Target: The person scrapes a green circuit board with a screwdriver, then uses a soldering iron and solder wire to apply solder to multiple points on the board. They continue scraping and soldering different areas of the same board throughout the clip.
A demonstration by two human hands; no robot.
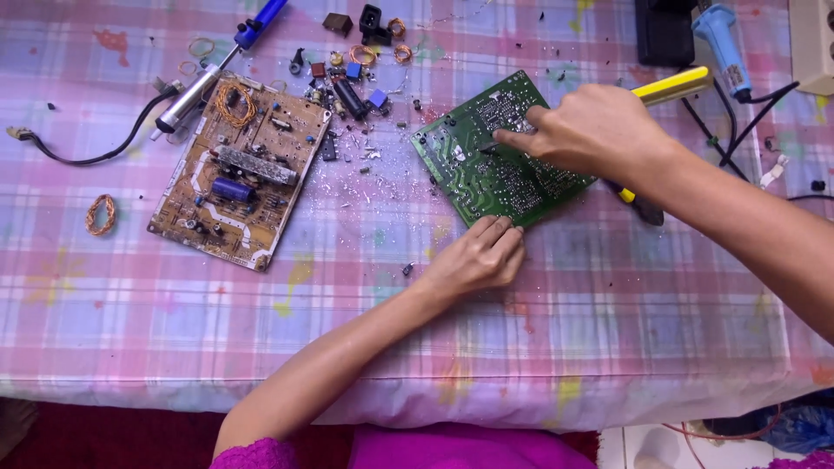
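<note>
Right hand [591,130]: grip closed on a slim dark tool, its tip on the solder side of the green circuit board [495,165]; the tool's kind cannot be told.
Left hand [478,256]: fingers curled, pressing the board's near edge flat; it encloses nothing.
Board: mid-worktop [608,304], toward the far edge.
Step, judged: working one point on the board.
Next move calls for: steady bracing, fine tip placement.
Beside: brown circuit board [239,174] to the left, loose components [356,87], yellow-handled tool [673,85] at the far edge.
</note>
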